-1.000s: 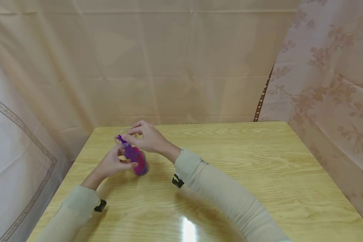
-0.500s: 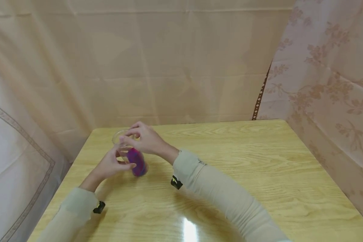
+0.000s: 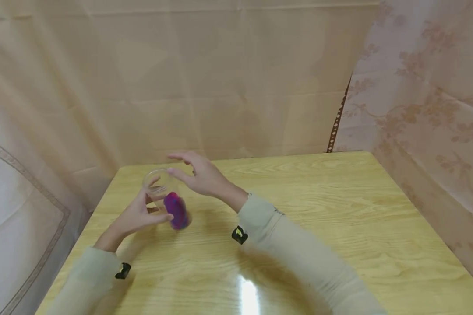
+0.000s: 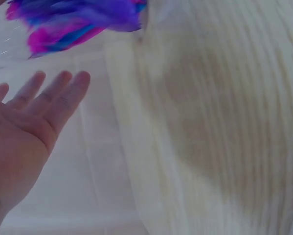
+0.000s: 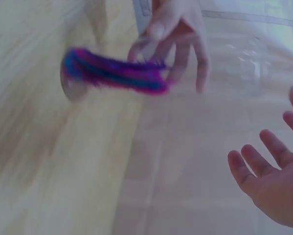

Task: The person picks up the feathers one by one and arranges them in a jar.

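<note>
A tall clear vase (image 3: 157, 175) stands on the table's left half, its wide rim turned up. Inside its lower part lies a fluffy, feather-like bundle (image 3: 175, 211) of purple, pink and blue. My left hand (image 3: 132, 214) holds the vase around the side, thumb near me and the other fingers partly seen through the clear wall. Right beside the rim, my right hand (image 3: 205, 177) has its fingers spread and carries nothing; its thumb lies close to the rim, and I cannot tell whether they touch. The right wrist view shows that hand (image 5: 276, 183) with an open palm.
The wood-grain table (image 3: 323, 227) stretches away to the right. Behind it hangs a beige curtain (image 3: 236, 87), and a floral cloth (image 3: 433, 122) covers the right side. A pale cloth (image 3: 19, 210) hangs at the left.
The purple strand that stuck up at the rim has dropped into the vase with the bundle. My right hand has let go, spread its fingers and moved slightly right.
</note>
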Demonstrator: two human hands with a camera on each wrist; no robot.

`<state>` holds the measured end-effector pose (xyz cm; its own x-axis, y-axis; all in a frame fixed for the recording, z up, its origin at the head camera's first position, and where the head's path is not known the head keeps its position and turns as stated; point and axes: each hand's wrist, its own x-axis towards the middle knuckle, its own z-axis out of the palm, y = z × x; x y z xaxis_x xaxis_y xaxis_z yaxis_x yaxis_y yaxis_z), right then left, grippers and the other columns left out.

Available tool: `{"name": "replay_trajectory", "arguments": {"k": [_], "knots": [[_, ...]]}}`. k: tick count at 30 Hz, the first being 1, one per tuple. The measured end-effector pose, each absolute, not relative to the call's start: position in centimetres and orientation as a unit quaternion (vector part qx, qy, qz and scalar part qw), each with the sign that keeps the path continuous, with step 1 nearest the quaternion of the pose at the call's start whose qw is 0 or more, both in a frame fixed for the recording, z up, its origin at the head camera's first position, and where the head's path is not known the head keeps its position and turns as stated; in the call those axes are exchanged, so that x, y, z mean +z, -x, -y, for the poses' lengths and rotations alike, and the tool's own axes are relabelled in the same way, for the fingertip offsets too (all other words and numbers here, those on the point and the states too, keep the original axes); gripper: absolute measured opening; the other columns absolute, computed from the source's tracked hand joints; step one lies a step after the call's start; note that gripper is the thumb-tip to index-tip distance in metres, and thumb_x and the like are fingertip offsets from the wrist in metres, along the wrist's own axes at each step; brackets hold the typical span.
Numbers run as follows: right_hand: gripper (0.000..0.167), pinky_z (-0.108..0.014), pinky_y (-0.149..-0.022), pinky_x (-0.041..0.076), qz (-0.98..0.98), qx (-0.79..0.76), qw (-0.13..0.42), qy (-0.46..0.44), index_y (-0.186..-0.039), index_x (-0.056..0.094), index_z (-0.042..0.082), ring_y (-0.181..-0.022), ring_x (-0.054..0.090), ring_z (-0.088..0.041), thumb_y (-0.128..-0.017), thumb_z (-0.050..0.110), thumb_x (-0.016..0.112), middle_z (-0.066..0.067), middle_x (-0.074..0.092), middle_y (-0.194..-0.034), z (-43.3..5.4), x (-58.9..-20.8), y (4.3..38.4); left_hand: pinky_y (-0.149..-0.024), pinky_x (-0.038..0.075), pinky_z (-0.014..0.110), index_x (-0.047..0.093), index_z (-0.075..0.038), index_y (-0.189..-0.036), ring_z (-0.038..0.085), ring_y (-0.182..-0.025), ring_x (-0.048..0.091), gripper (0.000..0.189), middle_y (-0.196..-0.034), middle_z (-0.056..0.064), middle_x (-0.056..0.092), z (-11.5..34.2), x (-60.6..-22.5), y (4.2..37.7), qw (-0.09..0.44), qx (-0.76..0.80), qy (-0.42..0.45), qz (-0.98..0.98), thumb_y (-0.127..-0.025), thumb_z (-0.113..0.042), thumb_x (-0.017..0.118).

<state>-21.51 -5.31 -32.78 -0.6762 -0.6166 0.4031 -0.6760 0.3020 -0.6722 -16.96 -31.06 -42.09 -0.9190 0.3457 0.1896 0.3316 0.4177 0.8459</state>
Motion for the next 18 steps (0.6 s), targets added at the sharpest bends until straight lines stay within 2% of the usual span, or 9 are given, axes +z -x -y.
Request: {"name": "replay_trajectory", "arguments": {"k": [3, 6, 9, 11, 13, 15, 17, 18], "knots": [[0.045, -0.036, -0.110, 0.041, 0.819, 0.399, 0.045, -0.410, -0.146, 0.054, 0.018, -0.135, 0.048, -0.017, -0.104, 0.035, 0.058, 0.000, 0.054, -0.147, 3.2, -32.0, 21.8, -0.099, 0.039, 0.074, 0.008, -0.030, -0.160, 0.053, -0.136, 0.039, 0.113, -0.156, 0.027, 0.027, 31.6, -41.1, 16.3, -0.009, 0.485, -0.207, -0.850, -0.081, -0.007, 0.086], [0.047, -0.041, -0.116, 0.035, 0.842, 0.353, 0.050, -0.405, -0.147, 0.053, 0.017, -0.140, 0.044, -0.020, -0.105, 0.037, 0.057, -0.004, 0.052, -0.149, 0.7, -31.1, 21.9, -0.105, 0.032, 0.073, 0.010, -0.026, -0.161, 0.050, -0.142, 0.030, 0.115, -0.160, 0.023, 0.023, 31.5, -39.4, 15.6, -0.045, 0.480, -0.211, -0.850, -0.079, -0.002, 0.087], [0.052, -0.048, -0.119, 0.028, 0.865, 0.310, 0.060, -0.391, -0.149, 0.051, 0.015, -0.145, 0.036, -0.026, -0.105, 0.041, 0.055, -0.009, 0.045, -0.155, -1.9, -30.2, 22.0, -0.117, 0.027, 0.056, 0.018, -0.018, -0.161, 0.042, -0.147, 0.025, 0.113, -0.162, 0.017, 0.025, 30.3, -36.9, 14.8, -0.116, 0.474, -0.219, -0.845, -0.074, 0.005, 0.087], [0.054, -0.050, -0.120, 0.024, 0.880, 0.281, 0.070, -0.377, -0.150, 0.049, 0.015, -0.148, 0.031, -0.029, -0.105, 0.044, 0.054, -0.011, 0.039, -0.159, -3.8, -29.6, 22.0, -0.120, 0.025, 0.047, 0.029, -0.011, -0.158, 0.038, -0.147, 0.028, 0.106, -0.160, 0.014, 0.031, 29.1, -35.2, 14.5, -0.183, 0.452, -0.245, -0.838, -0.072, 0.008, 0.087], [0.056, -0.052, -0.121, 0.022, 0.894, 0.255, 0.080, -0.361, -0.152, 0.047, 0.015, -0.150, 0.026, -0.032, -0.105, 0.046, 0.053, -0.011, 0.034, -0.162, -5.8, -29.1, 21.8, -0.121, 0.025, 0.043, 0.040, -0.003, -0.152, 0.038, -0.147, 0.030, 0.082, -0.156, 0.016, 0.038, 27.4, -33.5, 14.2, -0.256, 0.405, -0.282, -0.831, -0.082, -0.007, 0.085], [0.058, -0.055, -0.121, 0.020, 0.906, 0.230, 0.091, -0.344, -0.153, 0.046, 0.015, -0.151, 0.021, -0.034, -0.105, 0.046, 0.053, -0.011, 0.030, -0.163, -7.7, -28.7, 21.6, -0.120, 0.025, 0.051, 0.050, 0.000, -0.145, 0.039, -0.147, 0.031, 0.064, -0.153, 0.019, 0.044, 25.5, -32.0, 14.1, -0.326, 0.331, -0.315, -0.827, -0.092, -0.024, 0.077], [0.060, -0.059, -0.121, 0.015, 0.917, 0.209, 0.100, -0.325, -0.155, 0.043, 0.016, -0.152, 0.016, -0.036, -0.104, 0.048, 0.052, -0.011, 0.026, -0.165, -9.7, -28.5, 21.3, -0.119, 0.021, 0.059, 0.054, 0.000, -0.142, 0.042, -0.148, 0.027, 0.062, -0.153, 0.022, 0.044, 23.5, -30.9, 14.0, -0.374, 0.252, -0.329, -0.830, -0.099, -0.044, 0.064], [0.061, -0.061, -0.120, 0.013, 0.922, 0.199, 0.106, -0.314, -0.155, 0.042, 0.016, -0.153, 0.015, -0.037, -0.104, 0.048, 0.052, -0.012, 0.025, -0.166, -10.6, -28.4, 21.2, -0.119, 0.019, 0.060, 0.053, -0.002, -0.144, 0.041, -0.150, 0.023, 0.066, -0.155, 0.021, 0.041, 22.5, -30.5, 14.0, -0.384, 0.217, -0.325, -0.836, -0.102, -0.052, 0.054]]}}
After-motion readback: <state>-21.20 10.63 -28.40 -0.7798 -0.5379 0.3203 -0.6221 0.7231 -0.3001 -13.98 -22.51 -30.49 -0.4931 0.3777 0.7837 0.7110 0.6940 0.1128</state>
